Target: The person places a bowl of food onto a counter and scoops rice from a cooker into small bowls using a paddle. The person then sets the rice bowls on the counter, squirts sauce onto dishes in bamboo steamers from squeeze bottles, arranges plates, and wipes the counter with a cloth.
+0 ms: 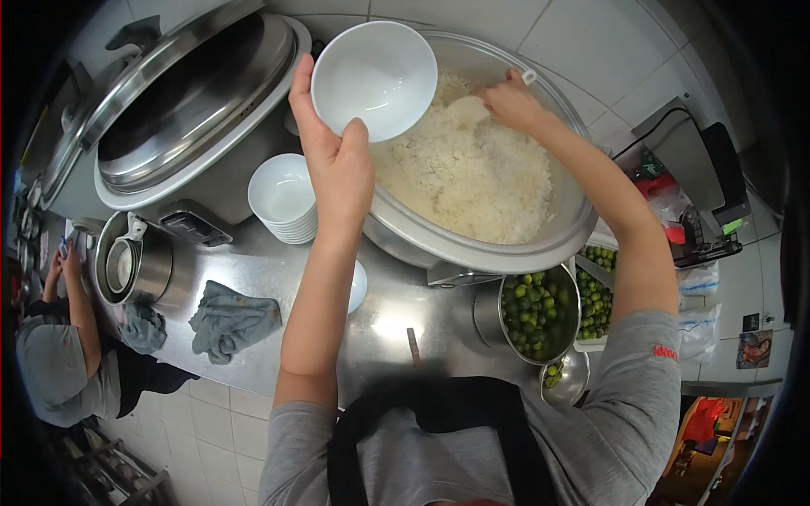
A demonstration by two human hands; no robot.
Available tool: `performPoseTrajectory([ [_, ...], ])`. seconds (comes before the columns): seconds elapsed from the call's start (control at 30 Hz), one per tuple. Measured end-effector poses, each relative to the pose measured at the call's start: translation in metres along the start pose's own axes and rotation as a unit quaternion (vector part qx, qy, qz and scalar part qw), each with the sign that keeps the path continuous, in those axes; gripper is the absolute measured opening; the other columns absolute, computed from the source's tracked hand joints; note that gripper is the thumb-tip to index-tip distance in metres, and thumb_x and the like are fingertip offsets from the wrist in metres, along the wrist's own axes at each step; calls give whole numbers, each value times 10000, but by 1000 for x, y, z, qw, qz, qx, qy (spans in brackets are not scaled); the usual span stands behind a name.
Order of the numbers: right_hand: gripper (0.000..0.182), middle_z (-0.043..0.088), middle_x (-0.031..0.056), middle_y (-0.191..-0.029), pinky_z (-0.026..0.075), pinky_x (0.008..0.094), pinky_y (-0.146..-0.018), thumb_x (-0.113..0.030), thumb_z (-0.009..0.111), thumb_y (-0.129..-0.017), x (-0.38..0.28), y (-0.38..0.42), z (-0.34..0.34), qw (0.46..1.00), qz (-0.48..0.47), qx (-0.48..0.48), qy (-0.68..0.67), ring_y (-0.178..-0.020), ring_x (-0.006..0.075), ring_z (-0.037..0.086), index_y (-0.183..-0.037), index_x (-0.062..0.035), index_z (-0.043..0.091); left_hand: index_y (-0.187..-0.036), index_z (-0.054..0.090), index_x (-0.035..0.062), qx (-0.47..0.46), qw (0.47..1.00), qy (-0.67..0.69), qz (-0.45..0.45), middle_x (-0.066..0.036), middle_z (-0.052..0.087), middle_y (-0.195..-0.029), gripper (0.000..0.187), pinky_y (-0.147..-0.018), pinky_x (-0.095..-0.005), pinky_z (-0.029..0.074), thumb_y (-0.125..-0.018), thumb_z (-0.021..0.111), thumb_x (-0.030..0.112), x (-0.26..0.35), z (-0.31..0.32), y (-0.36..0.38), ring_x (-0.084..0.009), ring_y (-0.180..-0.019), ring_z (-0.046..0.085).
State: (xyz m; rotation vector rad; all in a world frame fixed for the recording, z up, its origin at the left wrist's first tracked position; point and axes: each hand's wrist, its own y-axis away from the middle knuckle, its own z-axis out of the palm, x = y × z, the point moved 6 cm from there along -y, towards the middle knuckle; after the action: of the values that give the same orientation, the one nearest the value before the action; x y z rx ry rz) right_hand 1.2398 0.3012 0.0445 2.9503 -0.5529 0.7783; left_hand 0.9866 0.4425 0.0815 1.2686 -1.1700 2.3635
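Note:
My left hand (337, 164) grips a white bowl (374, 80) by its side, tilted so its bare inside faces me, just left of the rice. My right hand (513, 103) is closed around the handle of a pale rice paddle (466, 111), whose blade is in the cooked rice (472, 181). The rice fills a large oval rice cooker (472, 249) in front of me. Below my left hand stands a stack of white bowls (283, 192), close to my forearm.
A second cooker with a steel lid (190, 110) stands at left. Grey cloths (234, 320) and a steel pot (160, 270) lie nearby on the steel counter (380, 337). Pots of green limes (536, 316) sit at right. Another person (59, 354) works at far left.

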Motion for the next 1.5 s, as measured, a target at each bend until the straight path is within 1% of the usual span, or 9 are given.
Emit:
performPoseTrajectory([
  [0.03, 132, 606, 81, -640, 310, 389, -797, -58, 559, -739, -2, 8, -1, 1000, -5, -12, -18, -652, 252, 582, -863, -87, 591, -1373, 234, 110, 1, 1000, -18, 4, -112, 363, -1312, 700, -964, -301, 353, -719, 362, -104, 0, -1, 1, -207, -1193, 399],
  [0.17, 96, 574, 89, -605, 301, 375, -770, -82, 581, -756, -22, 44, -27, 995, -51, 52, -71, -618, 258, 551, -851, -76, 572, -1375, 231, 102, 3, 1000, -13, 0, -119, 367, -1310, 703, -985, -301, 328, -716, 363, -106, 0, 1, 1, -210, -1205, 387],
  [0.23, 94, 570, 90, -618, 305, 372, -767, -88, 602, -748, -48, 61, -30, 989, -25, -92, -112, -635, 254, 550, -831, -69, 562, -1374, 231, 83, 5, 1000, -2, 9, -126, 370, -1311, 697, -1002, -302, 300, -715, 365, -103, 1, 1, 1, -215, -1219, 371],
  [0.53, 100, 560, 92, -609, 310, 362, -803, -111, 622, -756, -91, 88, -93, 961, -131, -133, -202, -649, 257, 547, -827, -67, 567, -1365, 206, 13, -4, 1000, -17, 19, -182, 320, -1333, 688, -1046, -339, 231, -704, 362, -99, 5, 2, 2, -270, -1238, 342],
  [0.73, 214, 638, 104, -761, 346, 433, -851, -153, 580, -788, -32, -17, -22, 971, 68, 8, -231, -785, 262, 600, -984, -72, 608, -1363, 216, 26, -1, 1000, -6, -2, -171, 346, -1308, 688, -1037, -328, 237, -703, 364, -102, 4, 2, 2, -258, -1213, 366],
  [1.03, 223, 625, 84, -756, 332, 483, -853, -175, 585, -733, -95, -50, 14, 913, -89, -25, -398, -821, 278, 590, -944, -115, 624, -1366, 215, 35, 1, 1000, -3, -12, -157, 356, -1301, 697, -1033, -321, 239, -699, 359, -107, 2, 4, 0, -240, -1205, 371],
  [1.23, 264, 624, 85, -734, 296, 382, -878, -151, 592, -784, -116, 2, -21, 921, -140, -108, -346, -719, 243, 577, -1034, -67, 581, -1366, 218, 33, -2, 1000, -18, -15, -158, 358, -1302, 695, -1034, -320, 235, -697, 355, -102, 2, 5, 0, -240, -1210, 367],
  [1.43, 88, 534, 55, -668, 311, 397, -874, -60, 548, -773, -113, 60, -73, 950, -198, -43, -236, -665, 203, 513, -856, -84, 542, -1361, 224, 26, -15, 1000, -23, -14, -161, 359, -1306, 689, -1039, -316, 230, -697, 358, -102, 4, 7, 0, -245, -1217, 365],
  [1.5, 101, 522, 36, -726, 316, 408, -887, -22, 525, -756, -114, 86, -100, 942, -272, 140, -140, -704, 190, 522, -820, -98, 508, -1358, 225, 25, -16, 999, -27, -22, -163, 358, -1307, 681, -1033, -317, 245, -704, 375, -94, 3, 7, 0, -240, -1217, 367],
])
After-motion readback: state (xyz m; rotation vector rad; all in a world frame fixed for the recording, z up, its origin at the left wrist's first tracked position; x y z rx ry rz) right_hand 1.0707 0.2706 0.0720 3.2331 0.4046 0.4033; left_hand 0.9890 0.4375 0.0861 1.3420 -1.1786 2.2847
